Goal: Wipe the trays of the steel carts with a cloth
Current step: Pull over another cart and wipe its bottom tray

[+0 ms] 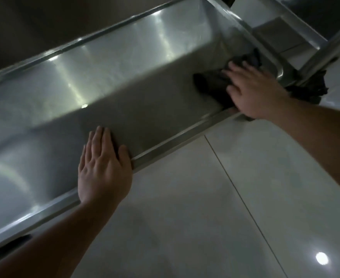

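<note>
A long steel cart tray runs from lower left to upper right across the view. My left hand lies flat with straight fingers on the tray's near rim and floor. My right hand presses flat on a dark cloth at the tray's right end, close to the corner. Part of the cloth bunches up beyond my fingers against the end wall.
A steel cart post rises at the right end, with a dark rag-like bundle hanging by it. Another steel shelf shows at the upper right. Glossy pale floor tiles lie below the tray.
</note>
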`<state>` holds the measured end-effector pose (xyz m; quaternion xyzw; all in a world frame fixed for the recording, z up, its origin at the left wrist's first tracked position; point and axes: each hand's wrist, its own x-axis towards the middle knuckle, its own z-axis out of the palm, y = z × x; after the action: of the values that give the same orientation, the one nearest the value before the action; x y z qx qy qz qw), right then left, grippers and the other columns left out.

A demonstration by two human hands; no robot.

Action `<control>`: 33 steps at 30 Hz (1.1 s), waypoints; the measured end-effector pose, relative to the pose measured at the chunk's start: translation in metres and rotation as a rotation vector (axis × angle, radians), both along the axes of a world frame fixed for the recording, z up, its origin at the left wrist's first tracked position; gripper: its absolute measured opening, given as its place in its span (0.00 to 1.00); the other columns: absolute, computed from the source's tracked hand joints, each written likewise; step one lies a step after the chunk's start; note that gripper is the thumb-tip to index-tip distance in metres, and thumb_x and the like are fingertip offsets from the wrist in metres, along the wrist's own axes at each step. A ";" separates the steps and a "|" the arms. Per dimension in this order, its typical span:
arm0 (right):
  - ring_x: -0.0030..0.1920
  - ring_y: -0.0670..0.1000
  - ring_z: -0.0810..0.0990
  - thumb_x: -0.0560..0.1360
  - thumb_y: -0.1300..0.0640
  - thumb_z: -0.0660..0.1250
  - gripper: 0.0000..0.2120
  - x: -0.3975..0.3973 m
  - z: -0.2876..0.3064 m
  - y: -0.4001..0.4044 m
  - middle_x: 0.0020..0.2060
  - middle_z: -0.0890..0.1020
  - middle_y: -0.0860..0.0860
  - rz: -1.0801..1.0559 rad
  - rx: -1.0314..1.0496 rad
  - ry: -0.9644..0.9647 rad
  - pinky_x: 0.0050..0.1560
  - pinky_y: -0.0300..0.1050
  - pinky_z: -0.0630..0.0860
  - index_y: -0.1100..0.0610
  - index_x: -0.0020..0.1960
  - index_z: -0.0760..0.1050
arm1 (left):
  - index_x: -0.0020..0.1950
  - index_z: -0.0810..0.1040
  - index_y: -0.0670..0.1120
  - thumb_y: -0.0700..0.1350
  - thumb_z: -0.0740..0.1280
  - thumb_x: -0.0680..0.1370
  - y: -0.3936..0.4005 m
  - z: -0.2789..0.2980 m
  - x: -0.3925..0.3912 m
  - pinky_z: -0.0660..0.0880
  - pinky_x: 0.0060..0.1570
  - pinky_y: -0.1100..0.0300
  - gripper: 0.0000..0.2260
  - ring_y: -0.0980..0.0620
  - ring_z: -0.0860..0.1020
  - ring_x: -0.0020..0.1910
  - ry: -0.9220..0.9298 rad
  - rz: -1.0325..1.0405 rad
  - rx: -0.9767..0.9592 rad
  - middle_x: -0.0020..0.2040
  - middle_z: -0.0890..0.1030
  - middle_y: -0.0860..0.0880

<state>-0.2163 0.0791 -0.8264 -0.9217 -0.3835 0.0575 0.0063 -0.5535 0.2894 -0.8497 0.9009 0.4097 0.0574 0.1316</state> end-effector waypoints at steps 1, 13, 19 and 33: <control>0.83 0.57 0.54 0.83 0.42 0.45 0.31 0.022 0.000 -0.011 0.84 0.56 0.49 -0.100 -0.014 -0.008 0.81 0.64 0.53 0.49 0.84 0.58 | 0.86 0.56 0.48 0.63 0.46 0.85 0.000 0.000 0.000 0.48 0.83 0.52 0.32 0.52 0.51 0.85 0.013 -0.006 0.009 0.86 0.56 0.49; 0.84 0.52 0.49 0.84 0.43 0.48 0.29 -0.124 -0.005 0.108 0.85 0.53 0.45 0.300 0.080 0.135 0.81 0.59 0.48 0.47 0.84 0.58 | 0.85 0.57 0.43 0.52 0.57 0.86 -0.003 0.006 0.008 0.50 0.83 0.50 0.28 0.47 0.53 0.85 0.110 0.008 0.039 0.85 0.58 0.45; 0.84 0.54 0.53 0.85 0.45 0.52 0.27 -0.041 -0.005 0.086 0.84 0.55 0.46 0.303 0.095 0.045 0.80 0.59 0.52 0.46 0.84 0.58 | 0.85 0.59 0.45 0.51 0.58 0.86 -0.004 0.007 0.008 0.51 0.83 0.50 0.28 0.47 0.54 0.84 0.098 0.016 0.047 0.85 0.59 0.46; 0.83 0.57 0.51 0.84 0.44 0.51 0.28 -0.053 0.008 0.195 0.84 0.56 0.51 0.139 0.159 0.142 0.79 0.64 0.52 0.51 0.82 0.61 | 0.85 0.59 0.46 0.57 0.53 0.82 -0.001 0.001 0.008 0.54 0.82 0.50 0.32 0.49 0.56 0.84 0.092 0.014 0.087 0.85 0.61 0.48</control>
<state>-0.2692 0.2743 -0.8184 -0.8830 -0.4486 0.0925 0.1024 -0.5458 0.2887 -0.8489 0.9045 0.4187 0.0346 0.0728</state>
